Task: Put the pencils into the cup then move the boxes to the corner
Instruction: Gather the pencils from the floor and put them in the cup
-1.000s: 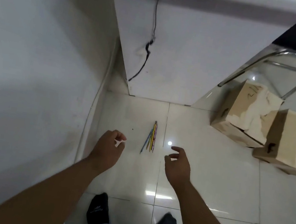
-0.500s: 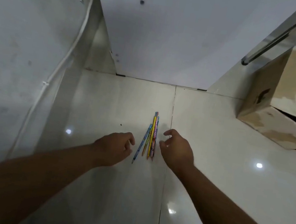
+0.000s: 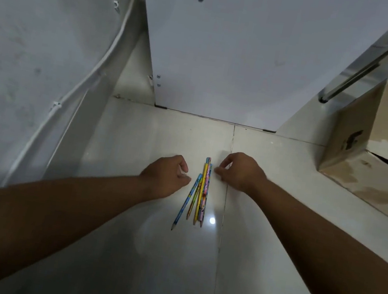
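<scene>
Several coloured pencils (image 3: 199,196) lie side by side on the glossy tiled floor, points toward me. My left hand (image 3: 166,177) hovers just left of their upper ends with fingers loosely curled, holding nothing. My right hand (image 3: 238,171) is just right of the pencils' top ends, fingers curled with the fingertips at or almost at the rightmost pencil; no grip shows. A worn cardboard box (image 3: 375,152) stands at the right edge. No cup is in view.
A white panel (image 3: 228,50) stands straight ahead, meeting the floor behind the pencils. A grey wall with a white cable (image 3: 93,72) runs along the left. A metal chair leg (image 3: 368,65) slants above the box.
The view has dropped closer to the floor. Both hands have closed in on the pencils' upper ends, the right hand reaching their tops. The pencils have not moved.
</scene>
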`<control>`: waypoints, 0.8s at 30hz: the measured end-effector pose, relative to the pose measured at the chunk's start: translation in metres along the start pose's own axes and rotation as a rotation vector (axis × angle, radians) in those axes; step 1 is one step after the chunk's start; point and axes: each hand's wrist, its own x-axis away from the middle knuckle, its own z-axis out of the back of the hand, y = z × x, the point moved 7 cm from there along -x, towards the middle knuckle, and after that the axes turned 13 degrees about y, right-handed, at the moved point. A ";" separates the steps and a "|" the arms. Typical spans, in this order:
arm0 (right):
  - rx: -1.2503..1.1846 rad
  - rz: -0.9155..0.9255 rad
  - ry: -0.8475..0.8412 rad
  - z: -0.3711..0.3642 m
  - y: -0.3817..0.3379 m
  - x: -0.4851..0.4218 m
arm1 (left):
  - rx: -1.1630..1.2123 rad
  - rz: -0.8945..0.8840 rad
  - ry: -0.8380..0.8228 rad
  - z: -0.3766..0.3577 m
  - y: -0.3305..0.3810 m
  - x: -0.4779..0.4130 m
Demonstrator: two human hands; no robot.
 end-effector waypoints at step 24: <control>-0.263 -0.053 0.110 -0.020 0.025 -0.010 | -0.403 -0.158 -0.047 -0.031 0.035 -0.026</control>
